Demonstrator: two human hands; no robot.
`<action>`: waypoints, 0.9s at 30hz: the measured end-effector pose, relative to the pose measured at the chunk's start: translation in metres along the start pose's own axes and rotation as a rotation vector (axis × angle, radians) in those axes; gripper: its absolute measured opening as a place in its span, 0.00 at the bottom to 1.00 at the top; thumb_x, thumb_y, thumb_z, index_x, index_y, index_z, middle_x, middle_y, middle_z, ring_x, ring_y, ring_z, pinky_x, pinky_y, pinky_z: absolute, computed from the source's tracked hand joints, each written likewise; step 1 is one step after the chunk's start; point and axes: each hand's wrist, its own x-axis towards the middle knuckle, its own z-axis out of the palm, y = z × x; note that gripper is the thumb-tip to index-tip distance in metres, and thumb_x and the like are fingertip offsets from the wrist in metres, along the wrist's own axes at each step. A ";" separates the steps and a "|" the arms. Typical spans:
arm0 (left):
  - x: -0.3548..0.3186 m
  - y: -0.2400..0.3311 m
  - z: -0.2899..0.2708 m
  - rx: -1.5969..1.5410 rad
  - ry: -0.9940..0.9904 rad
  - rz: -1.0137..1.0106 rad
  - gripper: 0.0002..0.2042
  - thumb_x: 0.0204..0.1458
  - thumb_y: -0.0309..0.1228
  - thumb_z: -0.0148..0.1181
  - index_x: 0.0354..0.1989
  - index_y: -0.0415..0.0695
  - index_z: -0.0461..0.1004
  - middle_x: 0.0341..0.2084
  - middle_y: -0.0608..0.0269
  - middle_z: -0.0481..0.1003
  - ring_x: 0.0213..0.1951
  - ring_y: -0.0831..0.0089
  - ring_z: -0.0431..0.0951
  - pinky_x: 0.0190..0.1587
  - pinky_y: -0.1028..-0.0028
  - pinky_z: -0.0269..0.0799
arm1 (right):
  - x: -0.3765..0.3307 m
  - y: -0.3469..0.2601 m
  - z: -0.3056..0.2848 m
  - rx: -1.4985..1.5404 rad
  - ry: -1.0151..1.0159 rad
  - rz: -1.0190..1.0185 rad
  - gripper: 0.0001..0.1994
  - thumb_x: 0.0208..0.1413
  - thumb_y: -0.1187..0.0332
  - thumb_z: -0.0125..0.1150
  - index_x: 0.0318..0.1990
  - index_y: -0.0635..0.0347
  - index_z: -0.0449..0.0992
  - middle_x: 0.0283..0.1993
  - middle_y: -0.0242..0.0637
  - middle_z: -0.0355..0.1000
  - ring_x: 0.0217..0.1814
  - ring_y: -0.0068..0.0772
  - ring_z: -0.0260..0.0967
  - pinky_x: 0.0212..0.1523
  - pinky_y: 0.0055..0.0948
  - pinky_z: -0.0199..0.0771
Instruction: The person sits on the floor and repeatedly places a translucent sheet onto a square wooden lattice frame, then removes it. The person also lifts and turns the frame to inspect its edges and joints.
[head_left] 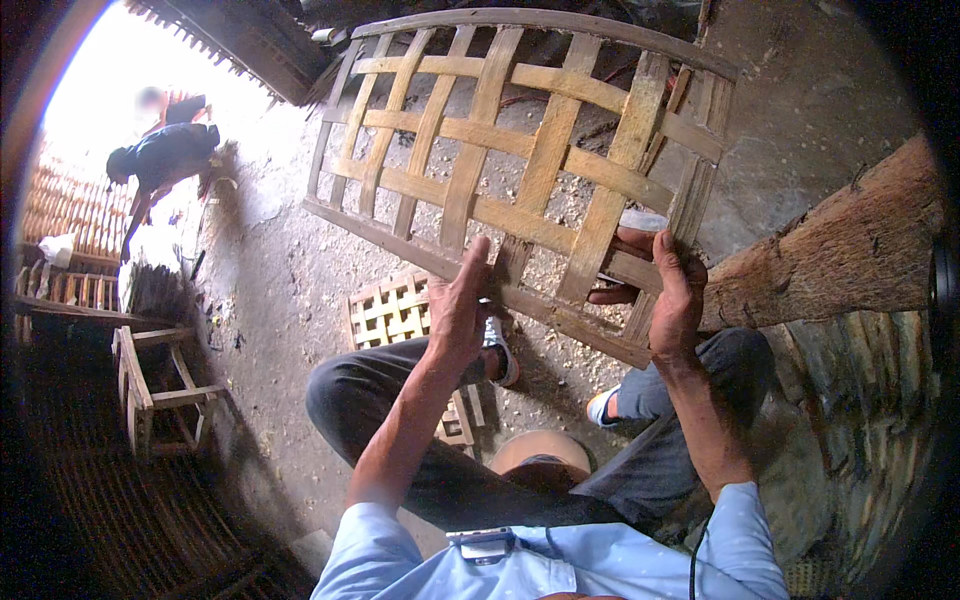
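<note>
Right hand point(672, 290) clamps the woven bamboo panel point(520, 170); left hand point(462, 305) rests flat beside that grip, holding nothing; a slip would likely tip it.

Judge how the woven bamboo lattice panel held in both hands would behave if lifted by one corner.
The lattice panel probably stays fairly stiff: wide strips interlace inside a frame. Likely light for its size, being mostly gaps. It might twist slightly, since left hand and right hand both steady it.

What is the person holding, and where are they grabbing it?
A woven bamboo panel. The right hand grips its lower corner; the left hand presses its bottom edge.
</note>
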 end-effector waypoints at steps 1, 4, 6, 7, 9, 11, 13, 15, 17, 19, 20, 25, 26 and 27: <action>0.010 -0.013 -0.015 -0.072 -0.071 -0.011 0.14 0.60 0.43 0.65 0.36 0.45 0.71 0.27 0.68 0.71 0.25 0.77 0.71 0.29 0.74 0.73 | 0.000 -0.001 0.000 -0.008 -0.003 -0.014 0.25 0.70 0.53 0.48 0.48 0.73 0.78 0.46 0.52 0.78 0.42 0.47 0.80 0.32 0.46 0.89; 0.019 -0.039 -0.030 -0.379 -0.260 -0.039 0.20 0.57 0.39 0.68 0.48 0.38 0.70 0.35 0.62 0.75 0.34 0.71 0.78 0.41 0.67 0.82 | -0.001 0.003 0.004 -0.039 -0.023 -0.056 0.24 0.71 0.54 0.48 0.47 0.73 0.78 0.46 0.52 0.78 0.41 0.46 0.81 0.32 0.45 0.89; -0.005 -0.030 -0.005 -0.244 -0.360 -0.079 0.20 0.58 0.37 0.67 0.51 0.38 0.70 0.37 0.61 0.76 0.37 0.70 0.79 0.42 0.68 0.81 | -0.003 0.009 0.002 -0.078 -0.025 -0.087 0.24 0.71 0.56 0.48 0.47 0.73 0.78 0.46 0.52 0.78 0.41 0.46 0.81 0.32 0.44 0.89; -0.018 -0.025 0.005 -0.176 -0.405 -0.096 0.20 0.58 0.36 0.66 0.52 0.38 0.69 0.39 0.60 0.76 0.39 0.70 0.79 0.43 0.68 0.80 | -0.004 0.011 0.003 -0.105 -0.043 -0.117 0.23 0.71 0.56 0.47 0.47 0.73 0.78 0.46 0.52 0.78 0.41 0.46 0.81 0.32 0.44 0.89; -0.026 -0.028 0.013 -0.209 -0.308 -0.146 0.16 0.60 0.36 0.64 0.51 0.40 0.71 0.40 0.62 0.76 0.40 0.72 0.78 0.40 0.69 0.78 | -0.005 0.012 0.004 -0.156 -0.082 -0.176 0.23 0.71 0.57 0.47 0.47 0.74 0.78 0.46 0.52 0.78 0.41 0.46 0.81 0.32 0.43 0.89; -0.020 -0.035 0.011 -0.233 -0.277 -0.171 0.14 0.62 0.39 0.61 0.50 0.45 0.72 0.36 0.69 0.74 0.39 0.76 0.74 0.36 0.71 0.71 | -0.007 0.014 0.004 -0.115 -0.081 -0.141 0.23 0.71 0.57 0.47 0.48 0.74 0.78 0.46 0.52 0.78 0.42 0.46 0.81 0.32 0.43 0.89; -0.013 -0.036 0.002 -0.361 -0.377 -0.212 0.15 0.62 0.41 0.62 0.49 0.44 0.72 0.38 0.64 0.76 0.39 0.74 0.77 0.36 0.71 0.75 | -0.006 0.013 0.005 -0.082 -0.081 -0.117 0.23 0.72 0.57 0.46 0.48 0.74 0.77 0.46 0.52 0.78 0.42 0.46 0.81 0.33 0.42 0.89; -0.016 -0.030 0.004 -0.560 -0.495 -0.252 0.18 0.61 0.41 0.64 0.49 0.40 0.71 0.41 0.58 0.78 0.41 0.72 0.80 0.39 0.68 0.83 | -0.005 0.008 0.005 -0.075 -0.070 -0.098 0.23 0.71 0.57 0.47 0.48 0.74 0.77 0.46 0.52 0.78 0.43 0.46 0.81 0.33 0.43 0.89; -0.021 -0.029 0.005 -0.349 -0.415 -0.146 0.17 0.62 0.42 0.62 0.49 0.40 0.72 0.39 0.61 0.78 0.40 0.72 0.79 0.37 0.70 0.81 | -0.004 0.003 0.005 -0.071 -0.045 -0.106 0.23 0.71 0.56 0.47 0.48 0.74 0.77 0.45 0.52 0.78 0.43 0.47 0.81 0.33 0.43 0.89; -0.015 -0.033 0.001 -0.189 -0.374 -0.119 0.17 0.62 0.43 0.61 0.48 0.42 0.71 0.34 0.65 0.75 0.37 0.73 0.75 0.33 0.76 0.76 | -0.004 0.003 0.004 -0.049 -0.026 -0.093 0.23 0.71 0.56 0.47 0.48 0.74 0.77 0.45 0.52 0.78 0.43 0.47 0.81 0.33 0.44 0.89; -0.018 -0.030 0.006 -0.249 -0.346 -0.122 0.15 0.63 0.40 0.61 0.47 0.43 0.71 0.36 0.63 0.76 0.35 0.75 0.76 0.30 0.80 0.73 | -0.004 0.004 0.003 -0.029 -0.019 -0.080 0.23 0.71 0.56 0.48 0.48 0.74 0.77 0.46 0.52 0.78 0.43 0.47 0.81 0.33 0.44 0.89; -0.016 -0.041 -0.001 -0.144 -0.497 -0.224 0.17 0.62 0.40 0.62 0.50 0.40 0.70 0.43 0.57 0.77 0.40 0.71 0.78 0.36 0.71 0.76 | -0.002 0.006 0.000 -0.065 -0.047 -0.072 0.24 0.71 0.55 0.47 0.47 0.73 0.78 0.45 0.51 0.78 0.42 0.45 0.81 0.34 0.43 0.89; -0.014 -0.036 -0.004 -0.051 -0.523 -0.245 0.18 0.62 0.38 0.62 0.51 0.38 0.70 0.45 0.55 0.77 0.41 0.69 0.79 0.37 0.69 0.78 | -0.002 0.005 -0.001 -0.066 -0.052 -0.082 0.24 0.71 0.55 0.47 0.47 0.72 0.78 0.45 0.51 0.78 0.42 0.44 0.81 0.34 0.43 0.89; -0.014 -0.031 -0.003 0.042 -0.550 -0.264 0.19 0.61 0.37 0.63 0.52 0.36 0.70 0.47 0.52 0.76 0.43 0.67 0.80 0.39 0.66 0.80 | -0.003 0.005 -0.001 -0.068 -0.057 -0.092 0.24 0.71 0.55 0.47 0.46 0.72 0.78 0.44 0.51 0.78 0.41 0.44 0.81 0.34 0.43 0.89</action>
